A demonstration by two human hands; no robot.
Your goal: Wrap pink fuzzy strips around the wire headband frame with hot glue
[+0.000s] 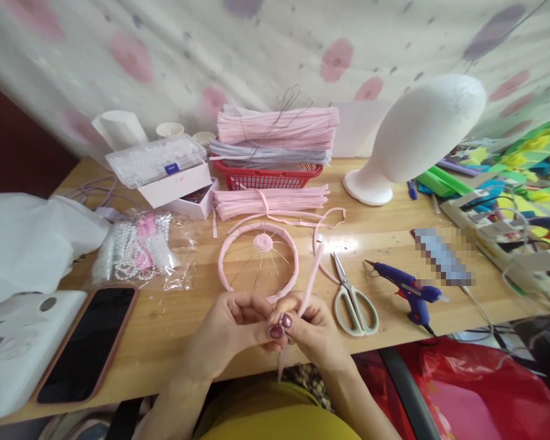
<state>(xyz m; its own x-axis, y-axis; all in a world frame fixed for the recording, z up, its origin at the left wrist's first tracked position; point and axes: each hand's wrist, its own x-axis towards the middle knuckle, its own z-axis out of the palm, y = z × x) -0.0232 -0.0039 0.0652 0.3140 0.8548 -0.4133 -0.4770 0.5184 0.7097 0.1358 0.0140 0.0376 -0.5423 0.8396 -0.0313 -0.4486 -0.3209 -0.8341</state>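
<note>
My left hand [236,333] and my right hand [314,327] meet at the table's front edge, thumbs and fingertips pinched together. A soft pink strip [312,278] runs up out of my right hand, and a thin tail of it hangs below my fingers. My left fingertips close on the same strip, though the exact grip is hidden. Just beyond my fingers lies a pink-wrapped hoop [222,256] with thin wires spreading from a small pink disc [263,242]. Its near edge passes behind my hands; I cannot tell whether they touch it.
Scissors [355,305] and a blue glue gun [401,284] lie to the right. Behind are bundled pink strips [270,201], a red basket [270,177] and a white foam head [421,134]. Bagged beads [140,247] and a phone [89,345] lie left.
</note>
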